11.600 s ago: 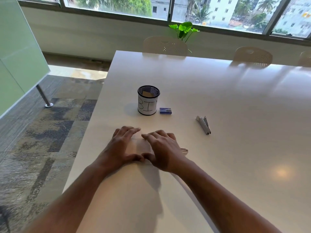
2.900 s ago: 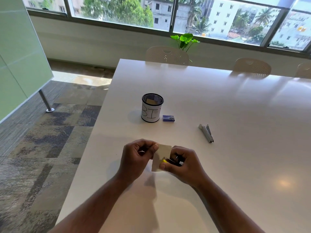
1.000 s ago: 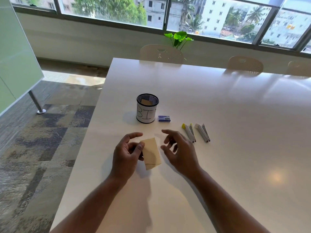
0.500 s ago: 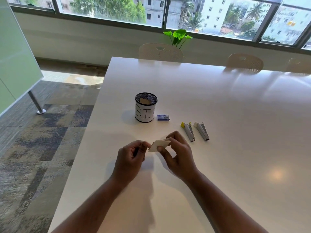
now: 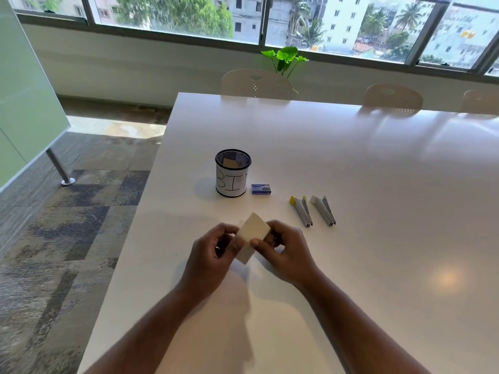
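Here's the folded paper (image 5: 253,232), a small pale rectangle held up off the table (image 5: 378,171) just below the middle of the frame, tilted so that one corner points up and away. Both hands are on it: the left hand (image 5: 212,256) pinches its lower left edge between thumb and curled fingers, and the right hand (image 5: 287,252) pinches the right edge, thumb on the near face and fingers tucked behind. The two hands sit close together with only the paper between them, and both forearms run in from the bottom of the frame. Moving outward, just above and right of the right hand lie two staplers side by side, near each other but not touching: the yellow-tipped stapler (image 5: 300,211) is closer to the hands, and the grey stapler (image 5: 323,210) is just to its right, both angled the same way. Above the hands stands a black mesh cup (image 5: 232,177) with a white label lettered "BI" and a tan scrap showing inside it. A small blue box (image 5: 261,189) lies just to the right of its base. At the table's far edge, near the top of the frame, are pale chairs (image 5: 256,83), a green plant (image 5: 284,57) and a wide window (image 5: 337,20). Patterned carpet (image 5: 67,238) fills the left of the frame.
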The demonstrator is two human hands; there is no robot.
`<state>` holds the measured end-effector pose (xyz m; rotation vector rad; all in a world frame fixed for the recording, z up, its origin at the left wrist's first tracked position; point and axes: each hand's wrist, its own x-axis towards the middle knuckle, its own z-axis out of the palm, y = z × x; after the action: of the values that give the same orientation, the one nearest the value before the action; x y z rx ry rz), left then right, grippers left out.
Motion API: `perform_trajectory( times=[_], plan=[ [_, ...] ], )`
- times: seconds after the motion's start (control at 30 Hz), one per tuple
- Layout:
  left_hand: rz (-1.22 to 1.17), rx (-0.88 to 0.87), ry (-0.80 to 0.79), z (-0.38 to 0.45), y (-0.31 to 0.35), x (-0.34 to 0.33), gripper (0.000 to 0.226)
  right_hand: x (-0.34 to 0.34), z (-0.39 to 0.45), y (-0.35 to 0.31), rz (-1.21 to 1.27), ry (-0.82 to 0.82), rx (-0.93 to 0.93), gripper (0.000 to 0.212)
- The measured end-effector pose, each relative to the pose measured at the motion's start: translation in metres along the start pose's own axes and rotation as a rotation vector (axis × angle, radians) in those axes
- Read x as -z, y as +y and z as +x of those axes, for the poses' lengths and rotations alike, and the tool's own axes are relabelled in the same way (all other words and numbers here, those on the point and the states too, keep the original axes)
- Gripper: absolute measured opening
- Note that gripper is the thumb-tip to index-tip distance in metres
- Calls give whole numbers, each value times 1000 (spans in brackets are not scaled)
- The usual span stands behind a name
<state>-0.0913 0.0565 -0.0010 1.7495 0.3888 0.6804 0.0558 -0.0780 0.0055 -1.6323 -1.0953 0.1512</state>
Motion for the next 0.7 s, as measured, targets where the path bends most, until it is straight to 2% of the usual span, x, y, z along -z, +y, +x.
perform_trajectory(
  times=[0.13, 0.27, 0.47, 0.7],
  plan=[
    [21, 44, 12, 2, -3, -2, 21, 5, 1, 1, 316, -2, -167, 18],
    [3, 38, 41, 2, -2, -2, 20, 4, 2, 0, 507, 19, -231, 27],
    [-235, 114, 47, 3, 4, 1, 29, 6, 5, 5, 563, 44, -229, 30],
    [-252, 140, 39, 3, 6, 2, 31, 7, 4, 4, 503, -16, -229, 35]
  ],
)
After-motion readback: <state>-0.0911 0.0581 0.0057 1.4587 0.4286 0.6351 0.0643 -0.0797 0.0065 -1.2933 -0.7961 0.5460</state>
